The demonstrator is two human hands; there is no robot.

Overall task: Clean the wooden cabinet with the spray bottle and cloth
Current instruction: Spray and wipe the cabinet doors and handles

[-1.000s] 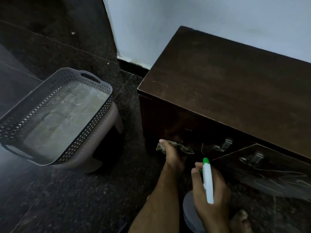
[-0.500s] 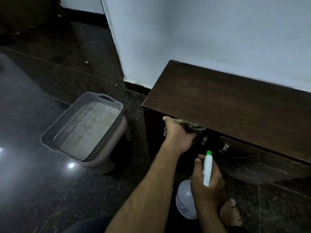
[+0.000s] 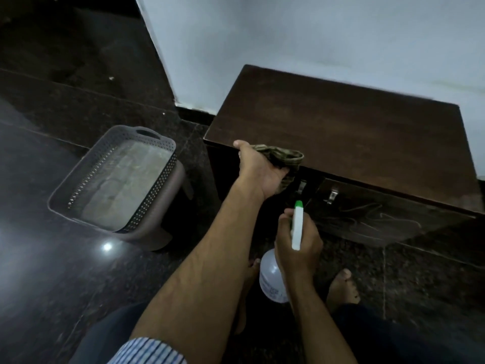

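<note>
Head view: the single camera looks down past both forearms at a dark cabinet against a pale wall.
Wooden cabinet (image 3: 341, 135): dark brown, low, standing on a dark speckled floor (image 3: 78, 285) with its back to the wall (image 3: 288, 35); the top is bare wood, and the right-hand front panel carries pale scribbled lines.
Cabinet handles (image 3: 331, 197): two small metal pulls show on the front, just under the top's near edge.
Left hand (image 3: 258, 170): reaches to the near left corner of the cabinet top, with the thumb lying along the front edge; it is closed around the cloth.
Cloth (image 3: 282, 156): olive and bunched, it sits in the left fist, spills out to the right of the fingers and rests on the front edge of the top, with a tail hanging down over the front.
Right hand (image 3: 299, 243): lower and nearer the camera, in front of the cabinet face; it is wrapped around the neck of the spray bottle.
Spray bottle (image 3: 273, 279): its white head with a green tip rises above the knuckles and points toward the cabinet front, while the clear round body hangs below the palm.
Trigger finger: I cannot tell whether it presses.
Basket (image 3: 162, 145): grey, perforated, on a stool to the left of the cabinet, well apart from both hands.
Bare feet (image 3: 343, 287): on the floor below the bottle.
Striped sleeve (image 3: 147, 350): at the bottom edge, on the left arm.
</note>
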